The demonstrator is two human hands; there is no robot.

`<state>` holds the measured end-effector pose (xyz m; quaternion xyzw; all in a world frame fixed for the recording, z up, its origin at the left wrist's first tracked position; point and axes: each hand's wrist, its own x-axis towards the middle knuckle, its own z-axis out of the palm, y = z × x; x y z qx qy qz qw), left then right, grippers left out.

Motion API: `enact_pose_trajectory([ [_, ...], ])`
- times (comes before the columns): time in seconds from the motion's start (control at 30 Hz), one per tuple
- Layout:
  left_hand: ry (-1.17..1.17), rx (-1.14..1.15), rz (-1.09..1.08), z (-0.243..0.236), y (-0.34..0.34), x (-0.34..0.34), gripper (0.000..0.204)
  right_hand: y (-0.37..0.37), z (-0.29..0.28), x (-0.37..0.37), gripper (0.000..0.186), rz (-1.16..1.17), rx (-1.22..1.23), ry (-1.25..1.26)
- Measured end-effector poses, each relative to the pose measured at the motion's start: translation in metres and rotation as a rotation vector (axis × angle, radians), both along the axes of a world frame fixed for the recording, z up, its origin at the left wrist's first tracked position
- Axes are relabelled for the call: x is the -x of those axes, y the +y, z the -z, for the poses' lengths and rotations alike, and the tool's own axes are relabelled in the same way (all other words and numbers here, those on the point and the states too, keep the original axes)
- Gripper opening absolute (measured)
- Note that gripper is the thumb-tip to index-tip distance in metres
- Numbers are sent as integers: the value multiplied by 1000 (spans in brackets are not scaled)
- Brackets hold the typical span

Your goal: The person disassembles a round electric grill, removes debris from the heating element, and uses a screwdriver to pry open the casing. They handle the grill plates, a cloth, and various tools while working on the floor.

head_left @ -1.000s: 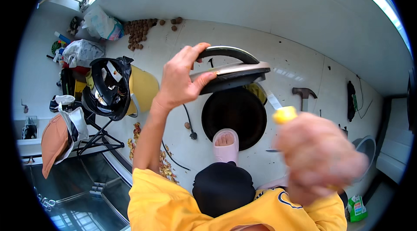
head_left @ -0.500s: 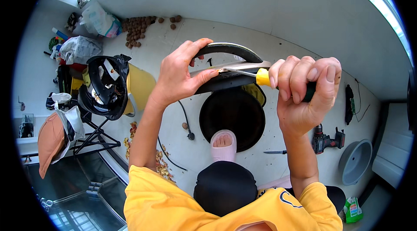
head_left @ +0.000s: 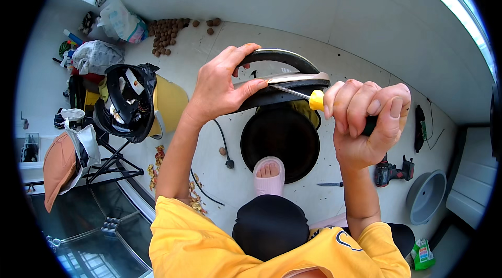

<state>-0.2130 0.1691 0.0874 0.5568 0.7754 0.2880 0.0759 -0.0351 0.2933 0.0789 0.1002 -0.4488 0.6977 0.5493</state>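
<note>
My left hand (head_left: pixel 218 87) is closed around the left end of a curved black-and-silver ring-shaped part (head_left: pixel 298 77), its thumb pressing near the silver band. In my right fist is a screwdriver (head_left: pixel 316 100) with a yellow and dark handle. Its metal shaft slants up to the left, the tip at the ring part beside my left thumb. Whether the tip is wedged in or only touching I cannot tell. Below them on the floor lies a round black pan-like disc (head_left: pixel 280 142), my pink slipper (head_left: pixel 269 184) over its near edge.
To the left stands a yellow bin (head_left: pixel 170 103) lined with a black bag. A plug cord (head_left: pixel 222 139) and peel scraps (head_left: pixel 194 199) lie nearby. At right are a knife (head_left: pixel 330 184), a cordless drill (head_left: pixel 392 171) and a grey basin (head_left: pixel 426 197). Round brown balls (head_left: pixel 164 32) lie far left.
My right hand and the screwdriver handle have dropped slightly, so the shaft slants more steeply. The ring part has shifted a little to the right with my left hand.
</note>
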Motion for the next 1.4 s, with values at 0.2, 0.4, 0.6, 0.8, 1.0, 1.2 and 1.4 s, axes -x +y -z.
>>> enact_pose_trajectory([
  [0.2, -9, -30, 16, 4, 1, 0, 54, -4, -12, 4, 22, 98, -55, -128],
  [0.4, 1, -68, -8, 11, -1, -6, 54, 1, -39, 43, 15, 302, -111, -383],
  [0.6, -65, -39, -7, 11, 1, 5, 53, 14, -50, 70, 21, 281, -127, -524],
  [0.8, -96, 40, -33, 5, 10, 5, 35, 37, -75, 103, 25, 190, -303, -751],
  [1.0, -328, -41, -82, 21, 4, 13, 26, 28, -79, 111, 25, 39, -53, -957],
  [1.2, -197, -23, -165, 20, -1, -2, 23, 10, -64, 105, 24, 282, -407, -690],
  [1.4, -198, 10, -156, 16, -5, -27, 19, -5, -69, 86, 27, 242, -379, -867],
])
